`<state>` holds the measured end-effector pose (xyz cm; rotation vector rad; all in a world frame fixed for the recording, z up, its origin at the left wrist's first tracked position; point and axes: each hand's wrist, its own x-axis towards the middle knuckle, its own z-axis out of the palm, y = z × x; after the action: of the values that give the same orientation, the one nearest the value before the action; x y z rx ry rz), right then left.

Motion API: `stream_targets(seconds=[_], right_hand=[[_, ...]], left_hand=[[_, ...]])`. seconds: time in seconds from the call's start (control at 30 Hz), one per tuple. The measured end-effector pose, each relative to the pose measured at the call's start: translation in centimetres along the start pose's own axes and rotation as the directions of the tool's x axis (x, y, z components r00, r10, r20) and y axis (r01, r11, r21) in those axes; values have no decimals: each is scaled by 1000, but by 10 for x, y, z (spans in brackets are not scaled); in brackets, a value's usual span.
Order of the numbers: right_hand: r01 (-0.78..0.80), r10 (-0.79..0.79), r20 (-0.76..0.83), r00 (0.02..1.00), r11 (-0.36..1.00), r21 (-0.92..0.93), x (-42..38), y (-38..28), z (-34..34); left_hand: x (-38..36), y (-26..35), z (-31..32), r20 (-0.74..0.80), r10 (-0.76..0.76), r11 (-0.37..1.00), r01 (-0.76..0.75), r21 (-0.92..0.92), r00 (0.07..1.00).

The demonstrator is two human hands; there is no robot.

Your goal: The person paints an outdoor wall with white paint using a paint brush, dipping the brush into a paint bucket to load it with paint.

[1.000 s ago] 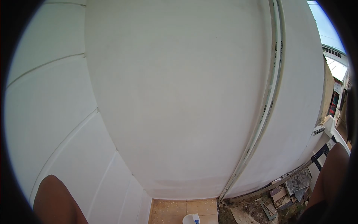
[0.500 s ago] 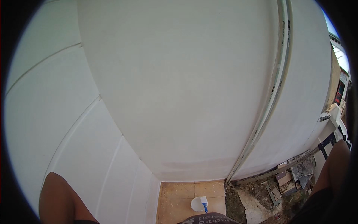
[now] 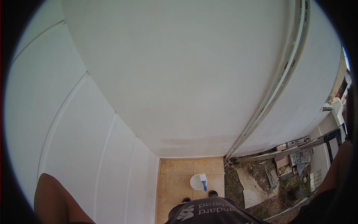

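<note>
Over at eight o'clock the bare left arm (image 3: 54, 198) bends, its left hand out of view, so I can't tell its grip. At six, on beige square tiles (image 3: 173, 179), a round white plastic-looking bucket (image 3: 194, 183) bears a blue-handled, white-headed tool (image 3: 204, 183), handle over the near rim, probably for easy pickup. At four comes the bare right arm (image 3: 335, 170), right hand unseen, grip equally unreadable.

Dark shirt (image 3: 218, 216), dark shoes (image 3: 213, 193).
Pale lettering (image 3: 213, 209) across shirt, "andard" legible; looped pale emblem (image 3: 186, 212) beside it; short dark sleeve (image 3: 317, 205).
</note>
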<state>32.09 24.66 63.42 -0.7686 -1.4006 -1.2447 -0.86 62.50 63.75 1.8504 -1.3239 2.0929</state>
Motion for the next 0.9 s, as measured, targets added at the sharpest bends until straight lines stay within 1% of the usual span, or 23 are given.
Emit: stream_targets(seconds=[0.1,0.13,0.2,0.3,0.37,0.47,0.6,0.73,0.9], right_hand=[[-152,151,42,988,988,27,-3,-6,0],[-180,179,42,983,983,40,-7,-7,2],[-193,191,37,981,980,52,-11,-4,4],[-263,260,60,964,963,57,-20,-2,4],[-257,252,59,966,963,82,-30,11,8],[-286,283,42,958,955,83,-48,17,11],[-411,409,50,911,910,57,-73,16,4],[-581,579,68,813,813,28,-96,6,-4],[-665,662,65,747,744,62,-118,3,-4]], left_hand=[[10,12,-11,27,-123,992,124,-17,992],[13,16,-15,38,-138,990,139,-15,990],[12,17,-18,35,-129,991,129,-15,991],[6,19,-20,30,-172,984,173,-31,985],[-5,21,-19,18,-150,989,150,-14,989],[-15,14,-20,23,-138,990,139,-36,990],[-25,0,-18,43,-215,971,218,-98,976],[-25,-11,-18,89,-345,921,356,-158,934],[-12,-2,-24,119,-383,904,398,-159,916]])
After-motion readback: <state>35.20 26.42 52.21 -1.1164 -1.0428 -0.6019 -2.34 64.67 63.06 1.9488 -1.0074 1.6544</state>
